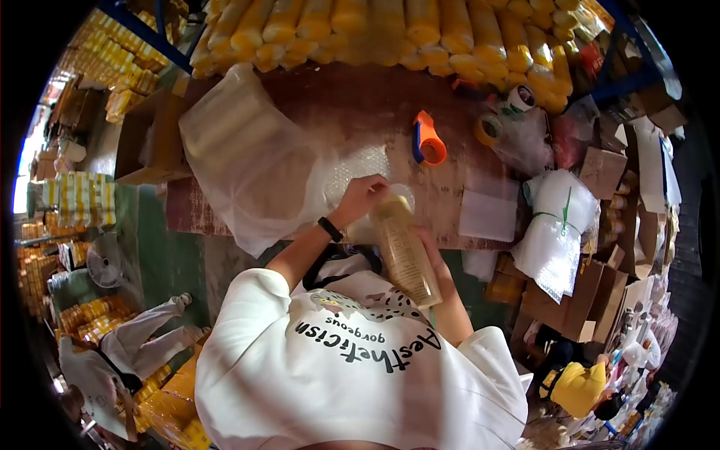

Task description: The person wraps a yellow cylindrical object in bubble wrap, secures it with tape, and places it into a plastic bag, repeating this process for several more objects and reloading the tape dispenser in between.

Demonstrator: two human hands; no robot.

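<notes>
A gold-tan bottle (406, 251) with printed text lies tilted in front of my chest, its upper end toward the table. My right hand (426, 241) is closed around its right side, with the fingers partly hidden behind it. Beside the bottle's upper end, my left hand (366, 196), with a black band on the wrist, has its fingers pinched together. Whatever they hold is too small to make out. A piece of bubble wrap (358, 166) lies on the table just beyond my left hand. Farther off is an orange and blue tape dispenser (430, 144).
Yellow wrapped rolls (360, 22) are stacked along the back of the brown table (300, 105). A large clear plastic bag (232, 142) hangs over its left edge. Tape rolls (489, 129) and a tied bundle of bubble wrap (559, 225) are at right. Other people (577, 386) are nearby.
</notes>
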